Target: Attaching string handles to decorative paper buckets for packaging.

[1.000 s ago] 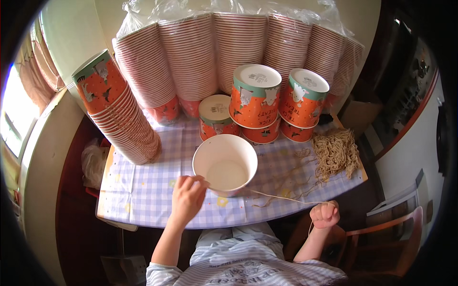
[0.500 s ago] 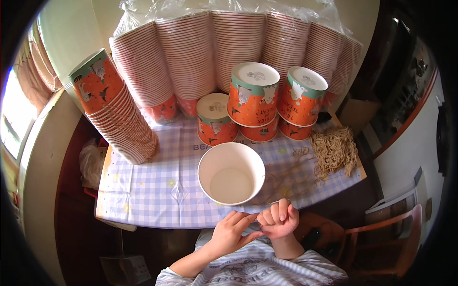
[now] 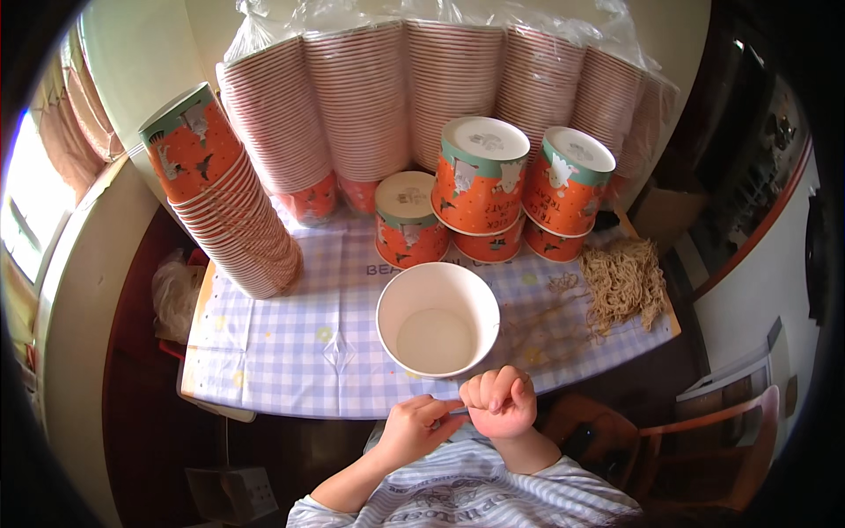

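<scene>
My left hand (image 3: 415, 429) and my right hand (image 3: 500, 403) meet just off the table's near edge, below an open white paper bowl (image 3: 437, 319). The right hand is a closed fist. The left fingers pinch at it, and a thin tan strand (image 3: 451, 406) seems to be held between them. The bowl stands upright and empty on the lilac checked tablecloth (image 3: 282, 352). A loose pile of tan strands (image 3: 623, 282) lies at the table's right end, with a few stray ones trailing toward the bowl.
Three lidded orange paper tubs (image 3: 480, 185) stand behind the bowl. A leaning stack of orange tubs (image 3: 220, 207) is at the left. Plastic-wrapped rows of nested tubs (image 3: 396, 88) fill the back. A wooden chair (image 3: 713, 431) stands at the lower right.
A second ago my hands were apart with a strand stretched between them, the left one by the bowl. They have come together in front of my chest, below the bowl.
</scene>
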Tool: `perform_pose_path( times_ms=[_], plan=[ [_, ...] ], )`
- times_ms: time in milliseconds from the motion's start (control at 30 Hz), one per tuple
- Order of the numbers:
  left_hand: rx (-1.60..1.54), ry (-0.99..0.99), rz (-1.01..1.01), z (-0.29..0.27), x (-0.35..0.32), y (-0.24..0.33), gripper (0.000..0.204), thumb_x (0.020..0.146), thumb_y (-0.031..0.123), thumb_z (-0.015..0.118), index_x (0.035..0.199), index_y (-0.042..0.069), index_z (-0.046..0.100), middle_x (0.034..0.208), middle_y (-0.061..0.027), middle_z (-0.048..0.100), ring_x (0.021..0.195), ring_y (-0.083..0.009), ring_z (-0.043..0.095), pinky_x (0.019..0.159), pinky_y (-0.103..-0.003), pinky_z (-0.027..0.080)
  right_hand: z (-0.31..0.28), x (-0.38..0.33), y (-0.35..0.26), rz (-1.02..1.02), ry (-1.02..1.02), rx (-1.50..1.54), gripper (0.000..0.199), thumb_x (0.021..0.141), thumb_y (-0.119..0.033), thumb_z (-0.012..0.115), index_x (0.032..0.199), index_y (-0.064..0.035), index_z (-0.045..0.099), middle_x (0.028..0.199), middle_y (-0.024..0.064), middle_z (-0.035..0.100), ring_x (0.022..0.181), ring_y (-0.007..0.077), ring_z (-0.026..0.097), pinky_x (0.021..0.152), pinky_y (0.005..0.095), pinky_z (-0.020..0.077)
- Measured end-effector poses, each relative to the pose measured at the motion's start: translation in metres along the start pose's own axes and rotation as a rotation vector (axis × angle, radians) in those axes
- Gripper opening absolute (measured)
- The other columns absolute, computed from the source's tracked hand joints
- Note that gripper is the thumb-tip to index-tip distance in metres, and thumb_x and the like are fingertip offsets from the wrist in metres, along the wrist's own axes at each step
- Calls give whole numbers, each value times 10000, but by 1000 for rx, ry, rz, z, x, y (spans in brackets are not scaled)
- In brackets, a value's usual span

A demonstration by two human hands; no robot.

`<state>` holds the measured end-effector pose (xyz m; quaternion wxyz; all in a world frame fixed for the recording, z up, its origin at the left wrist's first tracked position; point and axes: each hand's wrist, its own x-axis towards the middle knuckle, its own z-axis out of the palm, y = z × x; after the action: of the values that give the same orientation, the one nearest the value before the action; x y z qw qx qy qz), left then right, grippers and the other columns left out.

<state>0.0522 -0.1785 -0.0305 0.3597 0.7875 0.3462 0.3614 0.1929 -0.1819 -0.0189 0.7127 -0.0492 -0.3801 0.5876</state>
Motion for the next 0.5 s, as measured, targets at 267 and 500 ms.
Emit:
perform_pose_path(
  times_ms=[267,500],
  plan=[
    [-184,195,-94,-24,4,-8,95,741,35,631,835,30,640,645,-51,598,515,-93,538,481,-215,436,2,19,-18,1,20,-130,408,906,-356,347,654,-47,436,478,12,336,445,116,274,463,276,243],
    [-199,-21,-172,-29,21,16,306,719,96,668,1011,50,588,565,-19,521,486,-56,452,473,-214,396,15,41,-9,60,-31,-69,396,904,-339,349,647,-50,432,471,-1,307,433,102,234,464,272,233]
  ],
)
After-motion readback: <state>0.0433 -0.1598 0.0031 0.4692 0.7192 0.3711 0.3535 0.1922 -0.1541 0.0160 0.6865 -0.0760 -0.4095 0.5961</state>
